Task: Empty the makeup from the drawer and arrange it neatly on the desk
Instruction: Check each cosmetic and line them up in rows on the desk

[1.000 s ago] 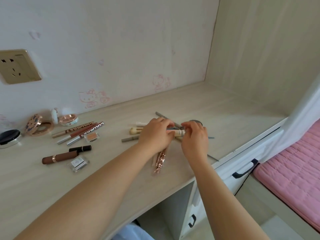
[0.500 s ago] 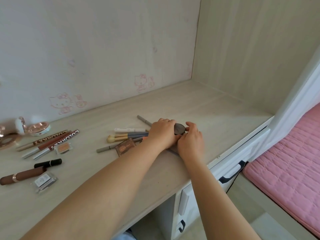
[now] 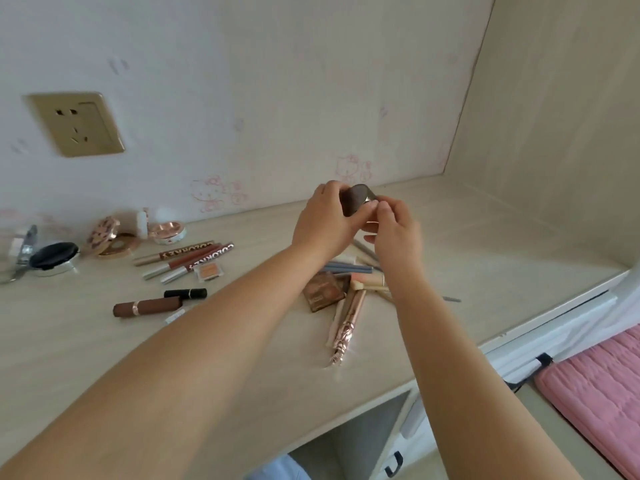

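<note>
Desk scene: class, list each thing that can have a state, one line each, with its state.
Brown compact: lifted off the desk, held by both hands.
Left hand: grips the compact.
Right hand: pinches the compact's edge.
Patterned compact: open.
Black lipstick: capped, lying flat.
Brown tube: capped, lying flat.

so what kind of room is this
Probably a bedroom or dorm nook: a built-in desk strewn with makeup, cartoon cat stickers on the wall, and a pink quilted mattress right beside it.
</note>
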